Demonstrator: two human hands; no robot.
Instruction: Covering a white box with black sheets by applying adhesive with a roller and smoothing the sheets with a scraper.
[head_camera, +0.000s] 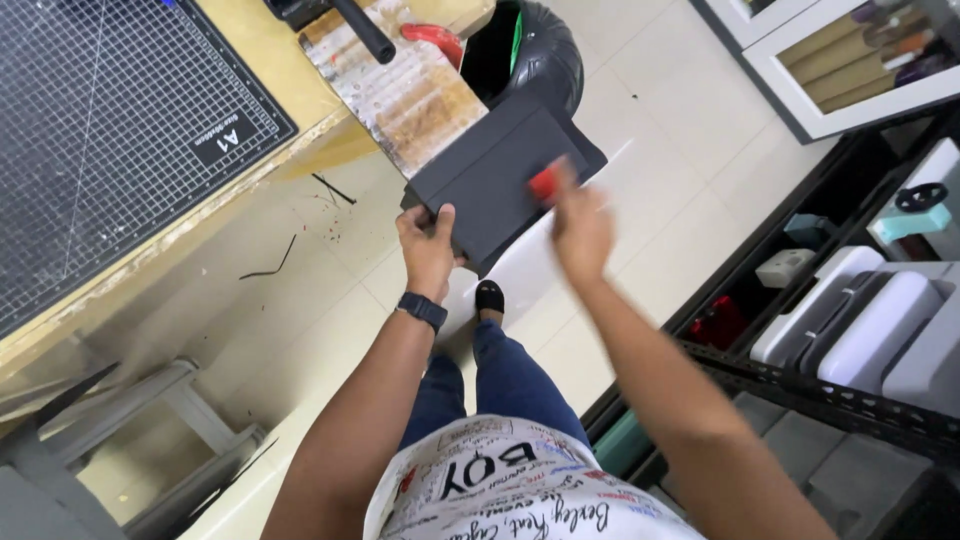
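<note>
The left hand (428, 245) grips the near edge of a dark board (495, 180), held over the floor beside the workbench (262, 62). A small red tool (544, 183) is pinched in the right hand (582, 228); steadier support is advised.

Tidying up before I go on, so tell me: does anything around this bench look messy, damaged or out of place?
Yes. Thin dark offcuts and small red specks lie scattered on the tiled floor below the workbench. The board jutting over the bench's edge is stained and worn. The dark panel in the left hand looks intact.
</note>
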